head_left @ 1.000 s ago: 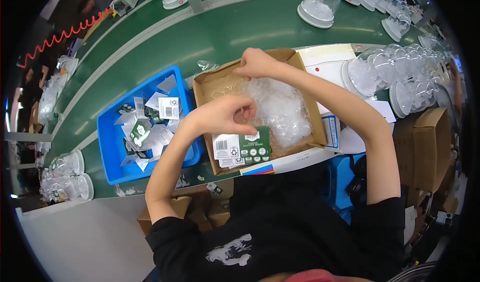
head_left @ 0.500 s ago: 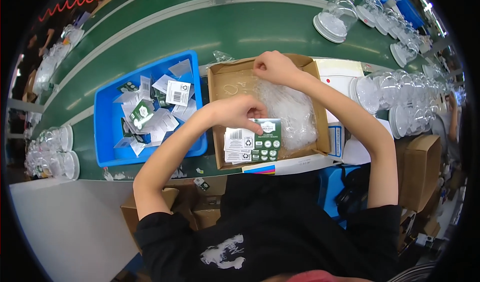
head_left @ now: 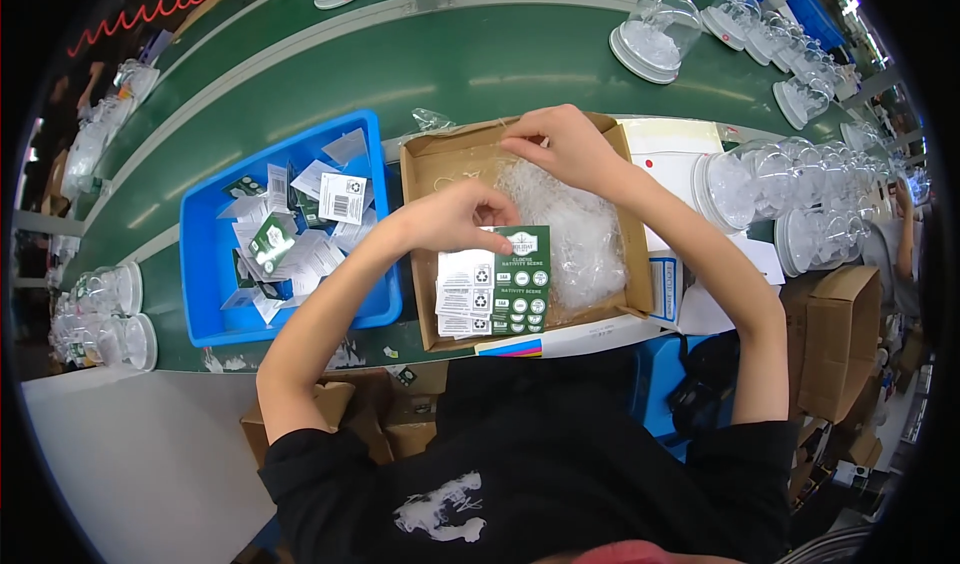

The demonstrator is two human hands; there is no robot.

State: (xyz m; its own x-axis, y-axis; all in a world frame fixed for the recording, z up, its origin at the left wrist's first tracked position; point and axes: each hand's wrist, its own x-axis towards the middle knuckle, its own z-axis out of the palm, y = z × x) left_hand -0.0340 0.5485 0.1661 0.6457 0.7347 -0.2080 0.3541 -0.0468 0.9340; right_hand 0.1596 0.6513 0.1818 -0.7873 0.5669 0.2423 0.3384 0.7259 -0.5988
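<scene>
My left hand (head_left: 462, 216) is over the near left part of a shallow cardboard tray (head_left: 637, 264). Its thumb and curled fingers close on the top edge of a green and white folded card (head_left: 522, 247), uppermost in an overlapping stack of similar cards. Farther back, my right hand (head_left: 565, 146) is raised over the tray's far side, thumb and forefinger nearly together. Whatever thin thing it may pinch is too fine to make out. Under it lies a bundle of clear plastic strands (head_left: 580, 244), filling the tray's right half.
Left of the tray stands a blue bin (head_left: 190, 274) with loose cards (head_left: 272, 244) in it. Clear domes on white bases (head_left: 735, 189) are grouped at the right, more (head_left: 130, 314) at the left. One dome (head_left: 657, 39) stands on the green surface (head_left: 500, 54) beyond.
My right hand has shifted slightly down and right, its fingers turning. My left hand stays at the cards' top edge. The whole view has shifted a little.
</scene>
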